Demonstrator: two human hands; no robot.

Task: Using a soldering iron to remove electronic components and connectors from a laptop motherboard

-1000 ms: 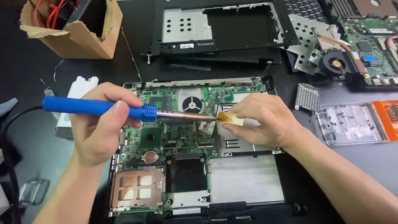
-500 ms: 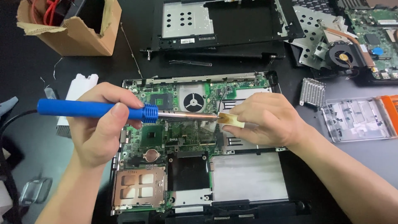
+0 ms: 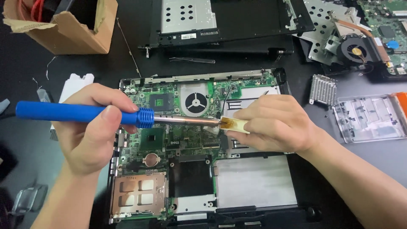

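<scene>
Left hand (image 3: 91,131) wrapped around the blue handle of a soldering iron (image 3: 80,114), fingers curled over the top, thumb pressed along the near side; handle's rear end runs toward 9 o'clock, and its cord cannot be followed past the frame edge. Metal shaft points toward 3 o'clock, level above the open laptop (image 3: 199,144). Right hand (image 3: 275,123) holds a small cream tub with brownish paste (image 3: 235,125), fingers closed over it so that only its open end shows; how the thumb sits cannot be seen. The iron's tip meets the tub's mouth and is buried in the paste, so the tip's shape is hard to make out. Both hands hover over the green circuit board (image 3: 169,135), whose round fan (image 3: 196,101) lies at 12 o'clock from the tip. Right hand hides part of the board at 3 o'clock. On the dark table (image 3: 25,76): torn cardboard box (image 3: 68,25) at 10 o'clock, cut off at the top; a black laptop shell (image 3: 229,25) at 12 o'clock; a second fan with copper pipe (image 3: 354,48) at 2 o'clock; a finned metal block (image 3: 323,90) and clear plastic tray (image 3: 369,116) at 3 o'clock, its orange end cropped.
</scene>
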